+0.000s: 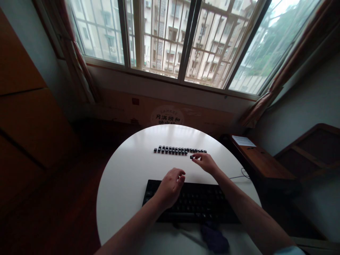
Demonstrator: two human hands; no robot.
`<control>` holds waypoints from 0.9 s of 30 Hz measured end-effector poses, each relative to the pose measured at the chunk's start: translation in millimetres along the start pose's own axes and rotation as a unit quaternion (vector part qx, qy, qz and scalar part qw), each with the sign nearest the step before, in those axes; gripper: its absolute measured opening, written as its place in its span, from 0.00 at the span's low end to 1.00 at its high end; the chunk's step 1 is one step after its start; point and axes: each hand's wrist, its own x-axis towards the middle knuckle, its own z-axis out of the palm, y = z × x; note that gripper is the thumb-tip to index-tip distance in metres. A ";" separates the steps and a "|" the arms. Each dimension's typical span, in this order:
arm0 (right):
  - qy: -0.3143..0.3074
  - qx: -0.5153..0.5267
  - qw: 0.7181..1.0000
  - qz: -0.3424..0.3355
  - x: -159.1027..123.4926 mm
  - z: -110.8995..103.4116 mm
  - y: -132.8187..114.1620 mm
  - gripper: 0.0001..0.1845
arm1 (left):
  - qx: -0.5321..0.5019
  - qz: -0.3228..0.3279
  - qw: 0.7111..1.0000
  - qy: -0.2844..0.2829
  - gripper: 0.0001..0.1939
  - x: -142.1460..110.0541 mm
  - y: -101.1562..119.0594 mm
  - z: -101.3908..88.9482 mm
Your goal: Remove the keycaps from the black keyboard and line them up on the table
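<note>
A black keycap (191, 157) is pinched between the thumb and fingers of my right hand (205, 163), just in front of the keycap rows. Two rows of loose black keycaps (173, 151) lie across the far half of the white round table. My left hand (171, 186) hovers over the left part of a black keyboard (199, 198). Its fingers are loosely curled, with a gap between thumb and index finger, and nothing shows in it. My forearms and left hand hide parts of the keyboard.
The white round table (119, 184) carries everything. A dark purple cloth-like thing (214, 238) lies at the near edge, below the keyboard. A thin cable (236, 176) runs off to the right. At right stands a wooden desk (255, 159) with a paper sheet (243, 141).
</note>
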 end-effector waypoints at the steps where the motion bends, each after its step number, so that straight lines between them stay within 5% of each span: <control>1: 0.001 -0.002 1.000 0.015 13.9 4.0 11.8 0.15 | -0.002 0.007 1.000 0.000 0.29 0.0 -0.4 -0.2; 5: -0.016 -0.007 0.998 0.064 49.3 24.6 41.9 0.14 | 0.000 0.016 1.000 -0.017 0.33 -0.8 0.0 -0.7; 11: -0.025 -0.009 0.995 0.096 64.8 44.4 55.8 0.17 | -0.039 0.041 0.998 -0.029 0.36 -2.6 4.7 -3.6; 27: -0.005 -0.024 0.994 0.110 66.3 41.0 49.3 0.17 | -0.049 0.121 0.984 -0.121 0.35 -5.0 17.2 -9.2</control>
